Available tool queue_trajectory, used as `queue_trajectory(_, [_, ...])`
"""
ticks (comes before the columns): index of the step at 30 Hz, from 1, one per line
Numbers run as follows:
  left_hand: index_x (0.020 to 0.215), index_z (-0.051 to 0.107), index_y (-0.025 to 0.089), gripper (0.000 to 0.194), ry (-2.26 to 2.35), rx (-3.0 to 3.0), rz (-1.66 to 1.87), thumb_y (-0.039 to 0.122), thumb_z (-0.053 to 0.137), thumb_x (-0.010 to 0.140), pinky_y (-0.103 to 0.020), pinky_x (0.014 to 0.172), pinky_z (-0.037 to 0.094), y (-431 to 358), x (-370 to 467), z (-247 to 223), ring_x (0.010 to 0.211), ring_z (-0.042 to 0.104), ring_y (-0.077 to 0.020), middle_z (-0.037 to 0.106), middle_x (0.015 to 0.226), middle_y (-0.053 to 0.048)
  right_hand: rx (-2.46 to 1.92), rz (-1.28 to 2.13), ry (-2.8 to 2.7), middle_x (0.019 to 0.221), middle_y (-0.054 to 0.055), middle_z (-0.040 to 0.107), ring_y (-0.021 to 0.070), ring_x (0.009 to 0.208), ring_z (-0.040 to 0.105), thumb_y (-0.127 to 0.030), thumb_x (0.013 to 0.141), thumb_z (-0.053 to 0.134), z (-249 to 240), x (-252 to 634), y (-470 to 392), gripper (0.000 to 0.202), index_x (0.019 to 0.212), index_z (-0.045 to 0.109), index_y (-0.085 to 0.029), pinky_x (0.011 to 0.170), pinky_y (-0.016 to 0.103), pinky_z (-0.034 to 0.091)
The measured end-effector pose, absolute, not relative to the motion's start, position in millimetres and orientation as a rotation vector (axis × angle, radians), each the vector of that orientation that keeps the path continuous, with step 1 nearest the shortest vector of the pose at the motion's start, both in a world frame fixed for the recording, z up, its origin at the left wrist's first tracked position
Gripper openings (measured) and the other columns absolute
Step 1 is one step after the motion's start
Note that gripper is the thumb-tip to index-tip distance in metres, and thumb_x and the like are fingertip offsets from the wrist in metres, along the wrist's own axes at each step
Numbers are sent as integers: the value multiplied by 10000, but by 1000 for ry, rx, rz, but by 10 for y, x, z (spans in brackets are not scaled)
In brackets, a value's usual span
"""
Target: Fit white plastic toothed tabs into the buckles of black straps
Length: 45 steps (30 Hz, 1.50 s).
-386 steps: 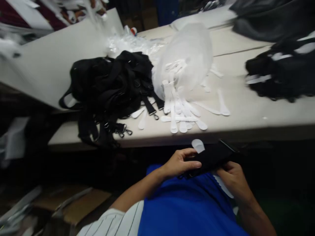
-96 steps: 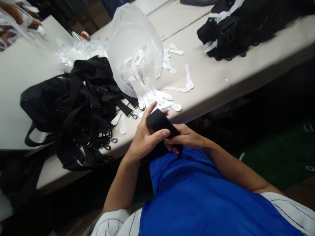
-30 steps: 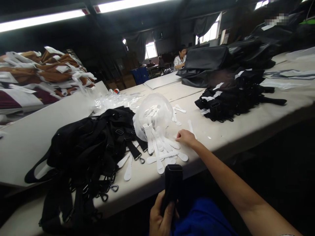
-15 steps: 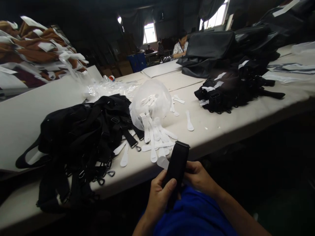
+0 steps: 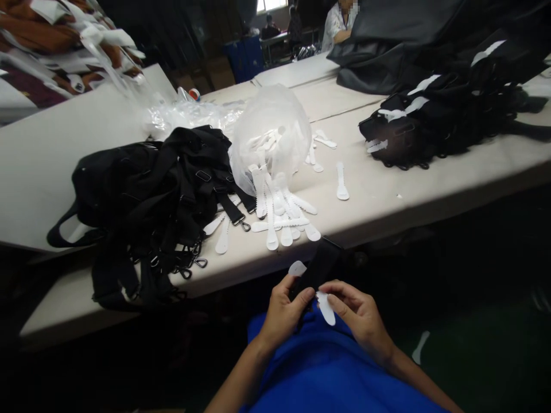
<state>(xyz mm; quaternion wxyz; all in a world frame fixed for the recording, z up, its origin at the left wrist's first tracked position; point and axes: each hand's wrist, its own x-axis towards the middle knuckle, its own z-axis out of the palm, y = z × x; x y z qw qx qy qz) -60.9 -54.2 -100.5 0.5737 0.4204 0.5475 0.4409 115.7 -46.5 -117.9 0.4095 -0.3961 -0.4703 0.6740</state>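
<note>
My left hand [image 5: 282, 312] is closed around a folded black webbing strap [image 5: 321, 267] with a dark buckle bar at its far end. A rounded white tab [image 5: 297, 268] sticks out above my left fingers, beside the strap. My right hand [image 5: 361, 318] pinches a white notched strip [image 5: 326, 308] close to the strap; its upper end is hidden, so I cannot tell whether it joins the tab. Beyond my hands, several similar white notched strips [image 5: 272, 235] lie loose at the table's edge, in front of a translucent plastic bag [image 5: 271, 117] holding more of them.
Black straps with metal hooks [image 5: 172, 195] are heaped on the left of the table [image 5: 370, 223], some hanging over its edge. Another black strap pile [image 5: 413, 137] lies right. A white strip [image 5: 420, 347] is on the floor. A person [image 5: 338, 28] sits beyond the table.
My right hand has come round from behind the strap to its near side and now pinches a white notched strip. The strap has dropped lower, below the table edge. The view has tilted down.
</note>
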Motion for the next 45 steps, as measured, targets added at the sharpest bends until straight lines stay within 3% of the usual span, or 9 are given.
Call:
queue_trajectory(4, [1125, 627, 148, 403, 1246, 913, 973, 389, 722, 818, -238, 577, 478, -539, -661, -1101, 633, 571, -128, 663, 866, -29, -867, 1664, -1452, 1165, 112, 682, 246, 1071, 659, -372, 871, 673, -1286, 1288, -480, 407, 1244, 647, -210, 969, 400, 538])
queue_trajectory(9, [1190, 623, 139, 452, 1196, 993, 843, 332, 731, 795, -261, 683, 495, -563, -579, -1289, 829, 629, -197, 685, 998, -75, -998, 928, -1905, 857, 90, 686, 208, 808, 641, -253, 933, 572, -1500, 1306, -524, 173, 963, 738, -215, 743, 346, 549])
queue_trajectory(11, [1146, 639, 125, 391, 1195, 1066, 788, 318, 700, 811, -285, 748, 501, -589, -523, -1383, 904, 637, -228, 694, 1001, -86, -1031, 807, -1955, 943, 105, 680, 203, 820, 631, -242, 938, 555, -1534, 1312, -544, 178, 944, 731, -215, 748, 344, 542])
queue_trajectory(14, [1161, 635, 149, 373, 1235, 1173, 716, 308, 666, 824, -325, 816, 502, -634, -466, -1541, 938, 636, -244, 701, 1018, -78, -1133, 891, -1873, 1286, 126, 598, 179, 862, 636, -268, 957, 534, -1587, 1343, -565, 183, 972, 705, -206, 835, 350, 535])
queue_trajectory(17, [1140, 667, 191, 370, 1258, 1241, 661, 267, 695, 779, -352, 893, 483, -656, -439, -1710, 977, 625, -256, 711, 1029, -54, -1254, 1219, -1695, 1405, 118, 524, 100, 655, 588, -357, 967, 519, -1732, 1393, -560, 241, 933, 685, -185, 699, 304, 535])
queue_trajectory(20, [1092, 693, 181, 330, 1228, 1269, 579, 252, 687, 769, -354, 878, 477, -636, -419, -1868, 936, 634, -255, 721, 983, -50, -1266, 1602, -1474, 1184, 100, 645, 43, 473, 444, -463, 899, 599, -1955, 1440, -523, 326, 871, 686, -150, 453, 237, 409])
queue_trajectory(26, [969, 675, 131, 278, 1263, 1271, 540, 356, 529, 891, -326, 771, 443, -563, -378, -2074, 879, 601, -237, 677, 920, -76, -1469, 1720, -1148, 600, -28, 565, 51, 411, 362, -546, 686, 768, -2263, 1398, -446, 434, 814, 687, -140, 397, 208, 253])
queue_trajectory(36, [770, 655, 162, 115, 1489, 1066, 814, 260, 609, 809, -273, 661, 428, -461, -284, -2194, 698, 579, -158, 629, 718, -6, -1509, 1761, -1032, 590, -22, 544, 70, 482, 386, -539, 585, 821, -2422, 1281, -371, 442, 679, 626, -153, 432, 212, 260])
queue_trajectory(45, [676, 639, 137, 115, 1469, 761, 929, 239, 644, 727, -258, 581, 436, -477, -295, -2256, 535, 545, -128, 603, 573, -4, -1562, 1739, -977, 716, 44, 657, 112, 559, 473, -557, 594, 812, -2433, 1219, -393, 487, 832, 746, -138, 478, 236, 314])
